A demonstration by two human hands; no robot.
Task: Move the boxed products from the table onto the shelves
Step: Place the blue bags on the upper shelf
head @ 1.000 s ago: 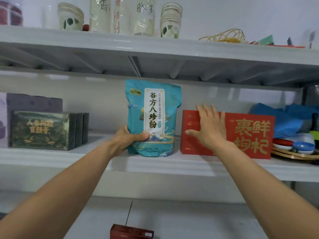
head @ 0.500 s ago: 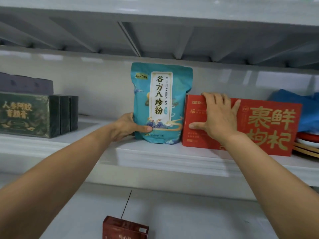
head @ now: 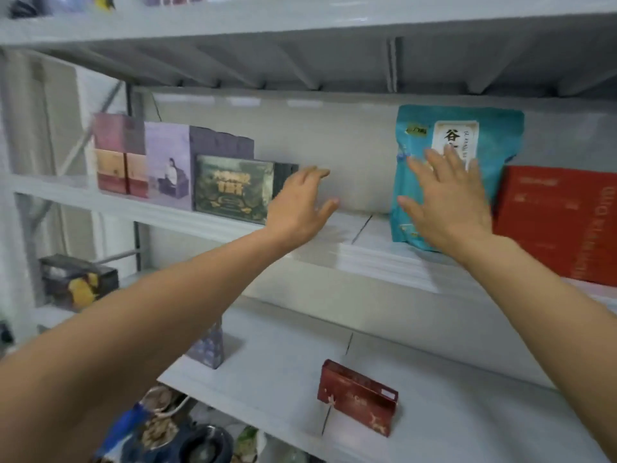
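Fingers [head: 455, 163] of the right hand [head: 447, 208] are spread straight before the front of the upright teal pouch [head: 497, 145], right of centre on the middle shelf [head: 367, 252]; nothing is gripped, and contact cannot be told through the blur. The left hand [head: 297, 205] is held open and relaxed, with nothing in it, between a dark green box [head: 233, 188] and the pouch. A red box [head: 561, 222] is stood just beside the pouch at the right edge.
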